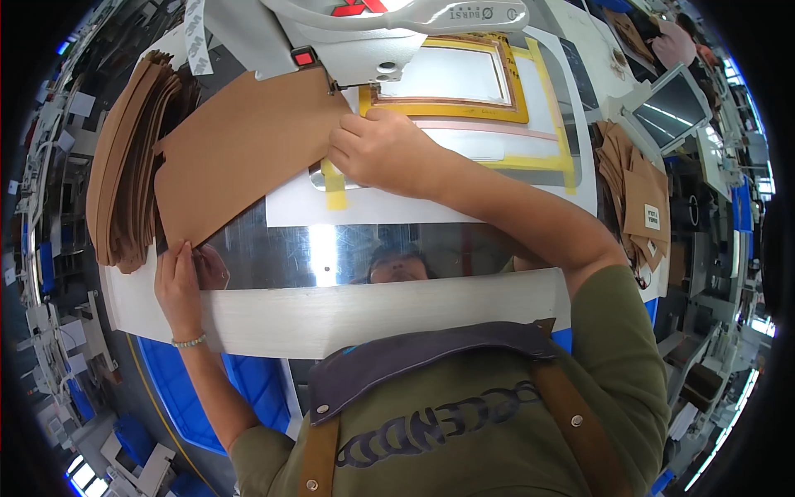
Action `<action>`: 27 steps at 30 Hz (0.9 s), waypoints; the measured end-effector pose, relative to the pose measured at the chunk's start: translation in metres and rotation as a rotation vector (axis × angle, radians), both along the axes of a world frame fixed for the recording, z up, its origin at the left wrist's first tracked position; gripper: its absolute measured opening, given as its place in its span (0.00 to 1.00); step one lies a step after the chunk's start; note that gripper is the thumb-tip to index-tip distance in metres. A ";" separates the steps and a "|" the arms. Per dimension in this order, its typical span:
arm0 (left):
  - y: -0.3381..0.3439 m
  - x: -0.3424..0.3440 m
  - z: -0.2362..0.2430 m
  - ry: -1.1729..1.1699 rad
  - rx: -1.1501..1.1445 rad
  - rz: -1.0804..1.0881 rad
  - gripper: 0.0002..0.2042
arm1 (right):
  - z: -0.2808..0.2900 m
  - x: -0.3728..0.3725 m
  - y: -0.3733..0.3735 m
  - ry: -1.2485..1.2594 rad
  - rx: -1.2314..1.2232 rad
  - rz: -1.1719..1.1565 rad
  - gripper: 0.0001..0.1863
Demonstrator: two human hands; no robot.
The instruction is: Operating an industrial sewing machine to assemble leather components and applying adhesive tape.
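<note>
A flat brown panel (248,153), leather-like or kraft board, slants across the sewing machine's bed. Its upper right end lies close to the presser foot (332,86) of the white sewing machine (352,50). With fingers pinched at the panel's lower left corner, my left hand (177,277) holds its edge. My right hand (381,153) is closed on the panel's right end, just below the presser foot, its fingertips curled; the thumb is partly hidden. The polished metal plate (273,248) lies beneath, between the panel and me.
A thick stack of brown panels (124,166) stands at the left. Right of the needle, a yellow-edged frame (447,108) rests on a taped white sheet (530,186). More brown pieces (642,195) with white labels lie at the far right. A blue bin (186,398) sits below the table's left edge.
</note>
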State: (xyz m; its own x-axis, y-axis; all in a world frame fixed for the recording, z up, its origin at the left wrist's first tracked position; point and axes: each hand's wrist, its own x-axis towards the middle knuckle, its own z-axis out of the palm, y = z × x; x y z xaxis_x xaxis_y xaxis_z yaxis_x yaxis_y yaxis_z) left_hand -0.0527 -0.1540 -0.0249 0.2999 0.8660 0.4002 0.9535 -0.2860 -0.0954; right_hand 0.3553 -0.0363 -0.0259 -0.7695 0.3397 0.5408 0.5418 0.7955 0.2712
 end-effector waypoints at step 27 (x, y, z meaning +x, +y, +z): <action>0.151 0.183 0.003 0.017 -0.003 -0.692 0.20 | 0.007 0.228 -0.064 -0.011 -0.133 -0.590 0.08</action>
